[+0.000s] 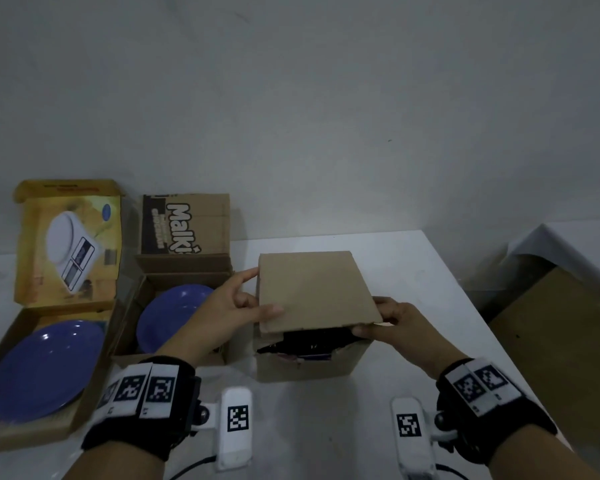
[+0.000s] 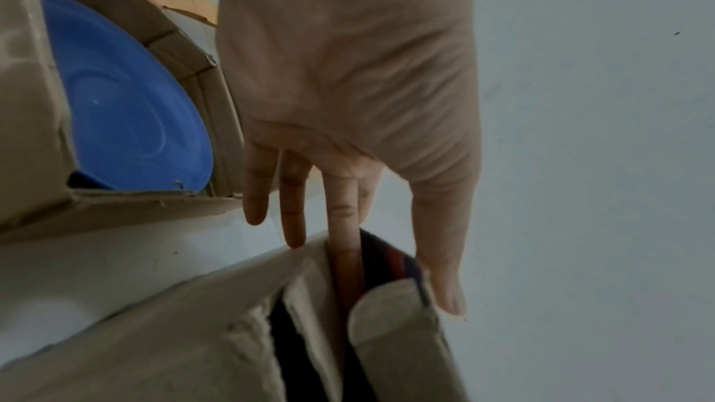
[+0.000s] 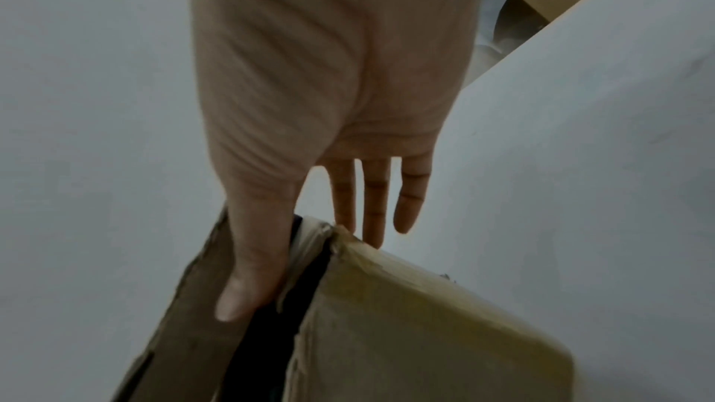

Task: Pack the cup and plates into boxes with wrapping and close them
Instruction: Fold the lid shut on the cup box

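Observation:
A small brown box (image 1: 305, 367) stands mid-table with dark wrapping (image 1: 312, 341) showing under its top flap (image 1: 314, 289). My left hand (image 1: 248, 301) pinches the flap's left edge, thumb on top; in the left wrist view one finger (image 2: 346, 243) reaches under the flap (image 2: 390, 323). My right hand (image 1: 374, 318) pinches the flap's near right corner, its thumb (image 3: 251, 271) lying on the cardboard flap (image 3: 185, 326). The flap hangs partly lowered. One blue plate (image 1: 45, 372) lies in the yellow scale box (image 1: 66, 244), another blue plate (image 1: 174, 317) in the Malkist box (image 1: 184, 226). No cup is visible.
Both plate boxes stand open on the left of the white table (image 1: 413, 271), close beside my left wrist. The table's right edge runs diagonally past my right arm; beyond it lies brown cardboard (image 1: 561, 341). A plain wall stands behind.

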A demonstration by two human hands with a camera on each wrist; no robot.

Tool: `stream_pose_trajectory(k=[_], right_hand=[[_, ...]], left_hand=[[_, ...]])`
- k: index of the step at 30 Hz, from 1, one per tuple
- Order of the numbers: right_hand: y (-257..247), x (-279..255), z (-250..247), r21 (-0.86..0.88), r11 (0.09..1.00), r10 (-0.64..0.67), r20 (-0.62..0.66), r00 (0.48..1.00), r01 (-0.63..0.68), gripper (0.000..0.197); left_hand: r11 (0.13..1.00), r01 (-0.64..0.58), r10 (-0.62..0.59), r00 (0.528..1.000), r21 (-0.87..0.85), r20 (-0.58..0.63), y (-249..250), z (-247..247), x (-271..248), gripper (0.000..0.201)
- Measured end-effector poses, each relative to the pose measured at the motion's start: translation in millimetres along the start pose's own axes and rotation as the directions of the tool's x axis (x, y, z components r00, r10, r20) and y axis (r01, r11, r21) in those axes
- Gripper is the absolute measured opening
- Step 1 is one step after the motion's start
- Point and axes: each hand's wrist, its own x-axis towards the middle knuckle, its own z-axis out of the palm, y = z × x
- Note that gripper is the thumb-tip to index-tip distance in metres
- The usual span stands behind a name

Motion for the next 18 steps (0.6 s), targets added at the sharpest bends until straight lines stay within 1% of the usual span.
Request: stream_pose_trajectory(k=[1,2,5,7,9,10,12,13,15,18], right_hand=[[2,0,2,-0.051,0.999,0.006,-0.015,1.000,-0.007,0.020],[6,0,3,-0.096,0.995,0.013,-0.026,1.000,-0.016,0.020],[6,-6,8,-0.136,0.990,0.032,-0.035,0.999,-0.036,0.018],[4,-9,9,-0.087,0.995,0.039,-0.002,0.999,-0.039,0.012],[-3,-14,11,0.025,0.998,0.054,0.027,0.998,-0.055,0.007],[-4,-15,12,0.060,0.996,0.061,0.027,0.998,-0.062,0.012],[0,-17,12,0.060,0.995,0.084,0.000,0.996,-0.084,0.035],[1,-17,12,0.066,0.993,0.094,-0.011,0.995,-0.093,0.041],[3,-17,14,0.071,0.992,0.103,-0.021,0.994,-0.102,0.037],[2,-16,14,0.052,0.994,0.100,-0.002,0.995,-0.100,0.031]], left_hand=[[1.000,0.009,-0.009,1.000,0.026,0.007,0,0,0,0.111],[0.998,0.014,-0.014,1.000,0.062,0.013,0,1,-2,0.109],[0.987,0.019,-0.024,0.999,0.159,0.030,1,4,-6,0.098],[0.980,0.032,-0.039,0.999,0.195,0.033,1,5,-8,0.096],[0.975,0.048,-0.055,0.998,0.218,0.028,0,5,-10,0.095],[0.973,0.053,-0.060,0.998,0.226,0.025,1,6,-11,0.094],[0.966,0.054,-0.064,0.997,0.253,0.032,2,6,-12,0.093],[0.960,0.053,-0.066,0.997,0.274,0.037,2,6,-12,0.093],[0.948,0.052,-0.069,0.997,0.315,0.045,0,5,-11,0.095],[0.936,0.053,-0.071,0.997,0.348,0.039,-4,3,-10,0.098]])
